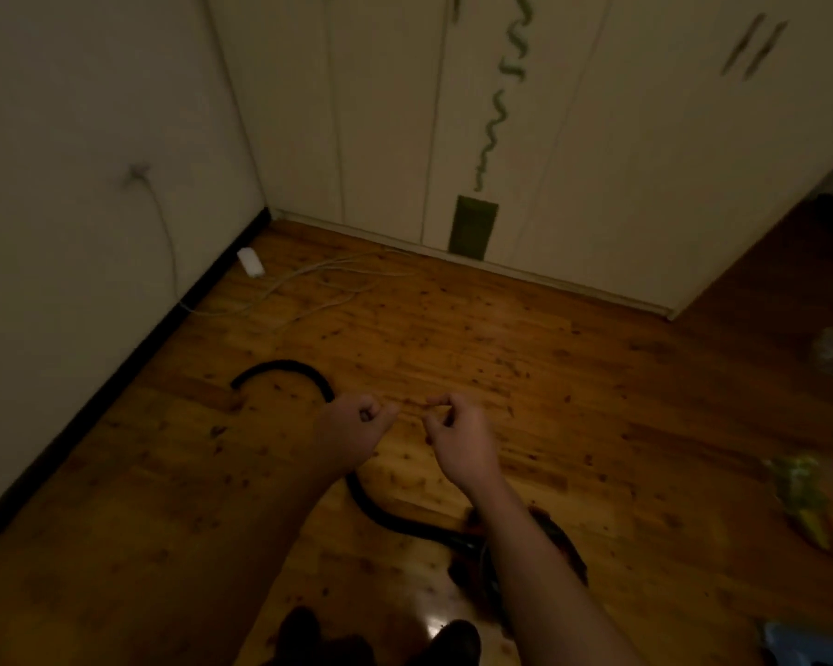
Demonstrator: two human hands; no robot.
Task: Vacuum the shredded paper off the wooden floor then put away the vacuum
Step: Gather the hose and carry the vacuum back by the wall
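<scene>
Head view: left hand [357, 420] and right hand [458, 435] hover curled, close together, grip unclear, over the floor [597, 377], where hose [284, 365] and vacuum [470, 552] lie; best to grasp the hose firmly near its free end.

Setting: room in a home, dimly lit.
Floor: varnished wooden floor [453, 358], knotty boards.
Storage: tall white cupboard doors [597, 161] along the far side, paired bar handles [753, 48].
Wall: pale wall [68, 113] with black skirting [116, 372].
Wiring: white cable [169, 242] from a wall socket [137, 173] to an adapter [251, 262] on the floor.
</scene>
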